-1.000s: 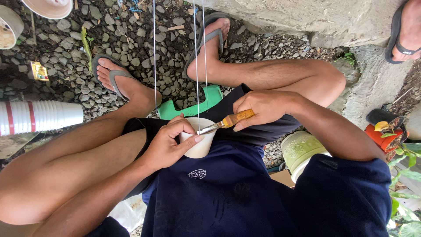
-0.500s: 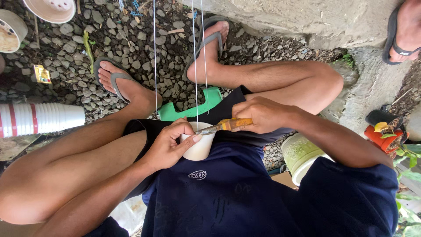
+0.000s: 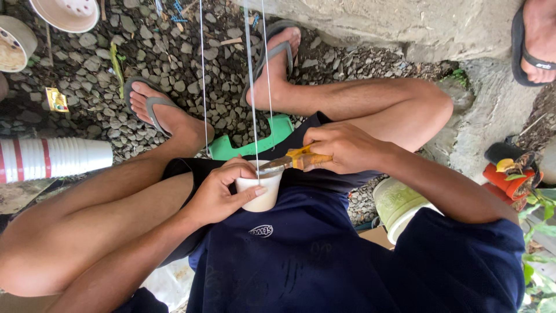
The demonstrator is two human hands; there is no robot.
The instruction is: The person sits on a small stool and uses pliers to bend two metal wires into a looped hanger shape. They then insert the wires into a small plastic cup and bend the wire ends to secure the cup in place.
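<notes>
Head view
Left hand [image 3: 217,194]: centre of the frame, fingers wrapped around a small white cup [image 3: 258,191] held over the lap.
Right hand [image 3: 341,148]: just right of the cup, fingers closed on the yellow handles of pliers [image 3: 289,162]; the tip meets the cup's rim.
Strings [image 3: 252,87]: thin white lines running from the top of the frame down to the cup.
Around: green plastic piece [image 3: 249,142] on gravel between the feet; stacked cups [image 3: 55,157] at left edge; pale bucket [image 3: 399,203] at right.
</notes>
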